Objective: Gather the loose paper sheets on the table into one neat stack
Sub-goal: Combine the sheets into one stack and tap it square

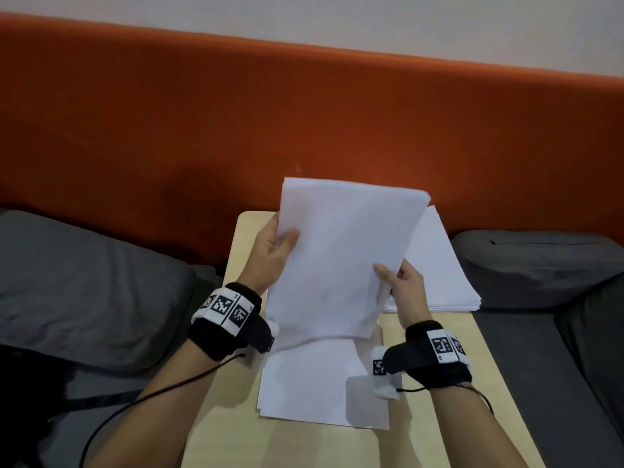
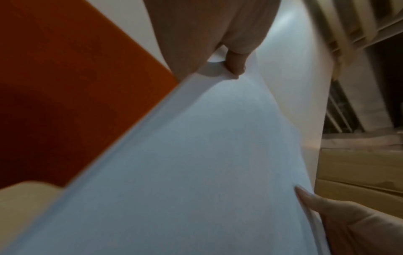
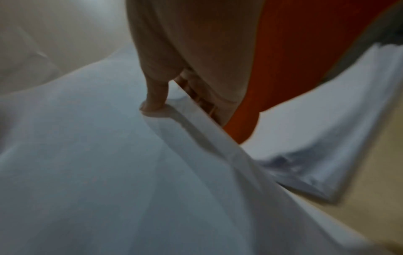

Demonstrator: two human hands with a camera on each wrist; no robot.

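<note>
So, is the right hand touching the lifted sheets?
Touching. The right wrist view shows the right hand with its thumb pressed onto the lifted sheets, pinching their edge.

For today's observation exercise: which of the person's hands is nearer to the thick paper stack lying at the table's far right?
Right. The right hand overlaps the stack at its left edge; the left hand is across the held sheets.

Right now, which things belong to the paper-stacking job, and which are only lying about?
Job: white paper bundle gripped by left hand and right hand; white sheets lying near; thick white stack behind.
Lying about: grey cushions, orange backrest.
</note>
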